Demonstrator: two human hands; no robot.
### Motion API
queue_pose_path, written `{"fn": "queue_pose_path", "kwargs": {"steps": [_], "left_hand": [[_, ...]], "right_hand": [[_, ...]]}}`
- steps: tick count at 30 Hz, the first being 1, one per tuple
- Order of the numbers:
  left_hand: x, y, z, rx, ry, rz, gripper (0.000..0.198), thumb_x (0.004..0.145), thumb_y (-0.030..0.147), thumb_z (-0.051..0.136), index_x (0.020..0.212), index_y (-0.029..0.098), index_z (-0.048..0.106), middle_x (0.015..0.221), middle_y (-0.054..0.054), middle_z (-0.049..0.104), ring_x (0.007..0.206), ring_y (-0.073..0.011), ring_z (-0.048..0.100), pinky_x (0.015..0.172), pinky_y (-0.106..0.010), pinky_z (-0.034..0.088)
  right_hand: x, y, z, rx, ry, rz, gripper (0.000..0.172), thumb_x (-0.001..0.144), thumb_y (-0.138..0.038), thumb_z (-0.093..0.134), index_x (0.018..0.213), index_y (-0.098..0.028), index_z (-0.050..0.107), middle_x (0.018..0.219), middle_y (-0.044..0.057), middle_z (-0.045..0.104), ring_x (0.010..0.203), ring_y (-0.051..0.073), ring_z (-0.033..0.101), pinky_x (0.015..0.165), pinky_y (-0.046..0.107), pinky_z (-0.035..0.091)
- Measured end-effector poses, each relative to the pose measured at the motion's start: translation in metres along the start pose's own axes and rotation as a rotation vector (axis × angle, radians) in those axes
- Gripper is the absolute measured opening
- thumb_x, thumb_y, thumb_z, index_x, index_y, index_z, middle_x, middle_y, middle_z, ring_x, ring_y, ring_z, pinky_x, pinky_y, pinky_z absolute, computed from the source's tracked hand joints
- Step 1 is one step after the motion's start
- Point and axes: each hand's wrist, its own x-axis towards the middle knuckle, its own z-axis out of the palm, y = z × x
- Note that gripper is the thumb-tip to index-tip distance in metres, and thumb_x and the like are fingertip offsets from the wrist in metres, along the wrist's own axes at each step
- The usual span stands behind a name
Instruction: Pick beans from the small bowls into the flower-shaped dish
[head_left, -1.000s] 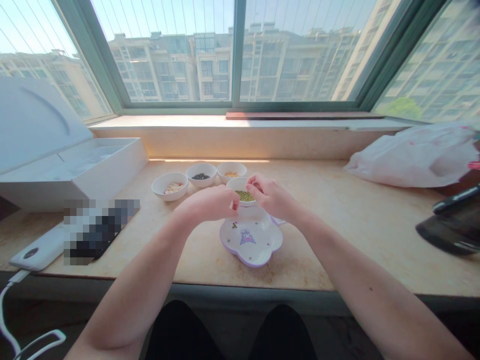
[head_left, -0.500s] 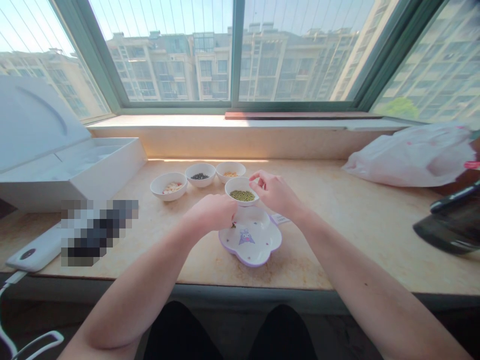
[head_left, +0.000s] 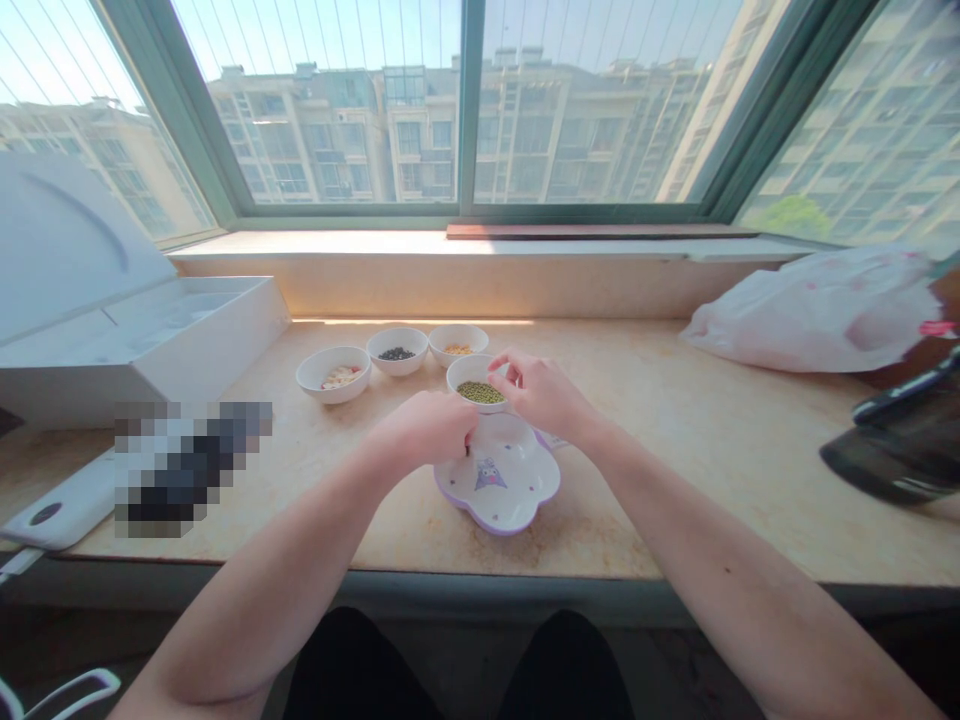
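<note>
My left hand [head_left: 435, 428] hovers at the upper left lobe of a flower-shaped white plate [head_left: 517, 490] with a lilac rim and a cartoon print. Its fingers are curled closed, and whatever is in them is hidden. Just beyond the plate stands a white bowl [head_left: 454, 378] of small green beans [head_left: 480, 392]. My right hand [head_left: 538, 390] reaches over that bowl's right rim, index finger and thumb bent and apart, with nothing visible between them. Behind are white bowls holding pale pieces [head_left: 341, 377], black beans [head_left: 397, 354] and yellow-orange grains [head_left: 457, 349].
On the left lie an open white box [head_left: 202, 330] and a white device [head_left: 67, 490] with a cable, beside a blurred-out dark item [head_left: 184, 475]. A plastic bag [head_left: 817, 315] and a dark see-through container [head_left: 885, 455] are at the right. The counter's front edge runs before my knees.
My right hand has shifted slightly down and left, its fingertips now further over the bowl of green beans. The left hand stays at the plate, and the dark specks below its fingers show less.
</note>
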Motion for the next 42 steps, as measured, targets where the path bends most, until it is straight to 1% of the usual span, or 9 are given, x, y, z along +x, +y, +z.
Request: {"fn": "queue_pose_path", "kwargs": {"steps": [7, 12, 18, 23, 28, 31, 36, 39, 42], "left_hand": [[0.001, 0.003, -0.001, 0.041, -0.038, 0.025, 0.016, 0.073, 0.010, 0.058, 0.065, 0.016, 0.070, 0.071, -0.009, 0.068, 0.075, -0.0249, 0.068, 0.069, -0.033, 0.047], [0.002, 0.004, 0.001, 0.063, -0.008, 0.019, 0.015, 0.073, 0.011, 0.059, 0.067, 0.017, 0.072, 0.072, -0.009, 0.069, 0.073, -0.0231, 0.067, 0.066, -0.031, 0.047], [0.002, 0.003, -0.005, -0.009, 0.010, 0.030, 0.012, 0.070, 0.013, 0.061, 0.060, 0.017, 0.068, 0.061, -0.007, 0.063, 0.065, -0.0232, 0.063, 0.062, -0.033, 0.042], [0.001, -0.006, -0.024, -0.090, 0.017, 0.022, 0.013, 0.077, 0.019, 0.061, 0.072, 0.020, 0.073, 0.066, -0.002, 0.065, 0.059, -0.0147, 0.054, 0.060, -0.029, 0.037], [0.006, -0.025, -0.029, -0.217, 0.152, 0.064, 0.016, 0.078, 0.019, 0.060, 0.080, 0.019, 0.076, 0.061, 0.003, 0.056, 0.056, -0.0087, 0.045, 0.059, -0.024, 0.035], [0.013, -0.037, -0.023, -0.302, 0.238, 0.022, 0.015, 0.080, 0.024, 0.061, 0.078, 0.018, 0.075, 0.057, 0.004, 0.050, 0.055, -0.0083, 0.040, 0.057, -0.023, 0.032], [0.025, -0.044, -0.011, -0.389, 0.433, -0.053, 0.014, 0.079, 0.024, 0.061, 0.077, 0.017, 0.073, 0.055, 0.006, 0.042, 0.053, -0.0082, 0.035, 0.056, -0.024, 0.031], [0.032, -0.041, -0.004, -0.362, 0.498, -0.078, 0.016, 0.081, 0.024, 0.059, 0.077, 0.017, 0.073, 0.054, 0.006, 0.044, 0.053, -0.0086, 0.037, 0.057, -0.024, 0.033], [0.037, -0.037, 0.002, -0.295, 0.479, -0.105, 0.019, 0.083, 0.024, 0.057, 0.081, 0.017, 0.075, 0.057, 0.003, 0.053, 0.054, -0.0106, 0.044, 0.059, -0.025, 0.035]], "right_hand": [[-0.001, 0.000, 0.000, 0.010, -0.019, -0.005, 0.018, 0.094, -0.031, 0.057, 0.103, -0.020, 0.068, 0.069, 0.000, 0.067, 0.062, 0.015, 0.059, 0.061, 0.027, 0.037], [-0.001, 0.001, 0.001, 0.002, -0.046, -0.015, 0.018, 0.094, -0.032, 0.057, 0.104, -0.021, 0.068, 0.071, 0.000, 0.068, 0.062, 0.015, 0.058, 0.060, 0.027, 0.037], [-0.001, -0.001, -0.001, -0.009, -0.038, 0.010, 0.018, 0.094, -0.031, 0.057, 0.103, -0.020, 0.068, 0.072, 0.001, 0.068, 0.064, 0.015, 0.060, 0.061, 0.028, 0.037], [-0.001, -0.003, -0.004, -0.036, -0.018, 0.024, 0.015, 0.093, -0.030, 0.058, 0.090, -0.019, 0.068, 0.075, 0.003, 0.070, 0.065, 0.015, 0.060, 0.061, 0.028, 0.037], [-0.003, -0.006, -0.010, -0.054, -0.027, -0.010, 0.016, 0.089, -0.029, 0.060, 0.081, -0.019, 0.069, 0.072, 0.002, 0.068, 0.063, 0.014, 0.058, 0.059, 0.027, 0.036], [-0.007, -0.011, -0.012, -0.011, -0.130, -0.050, 0.016, 0.086, -0.027, 0.060, 0.077, -0.018, 0.070, 0.068, 0.001, 0.066, 0.061, 0.013, 0.056, 0.056, 0.026, 0.035], [-0.012, -0.014, -0.005, 0.076, -0.460, -0.169, 0.011, 0.082, -0.019, 0.063, 0.082, -0.019, 0.074, 0.069, 0.000, 0.067, 0.060, 0.012, 0.056, 0.054, 0.025, 0.036], [-0.013, -0.011, 0.003, 0.076, -0.519, -0.200, 0.017, 0.082, -0.015, 0.064, 0.090, -0.022, 0.077, 0.078, 0.002, 0.071, 0.066, 0.015, 0.061, 0.059, 0.026, 0.041], [-0.013, -0.007, 0.009, 0.081, -0.539, -0.222, 0.017, 0.082, -0.015, 0.065, 0.091, -0.023, 0.076, 0.084, 0.002, 0.074, 0.072, 0.018, 0.064, 0.062, 0.028, 0.044]]}}
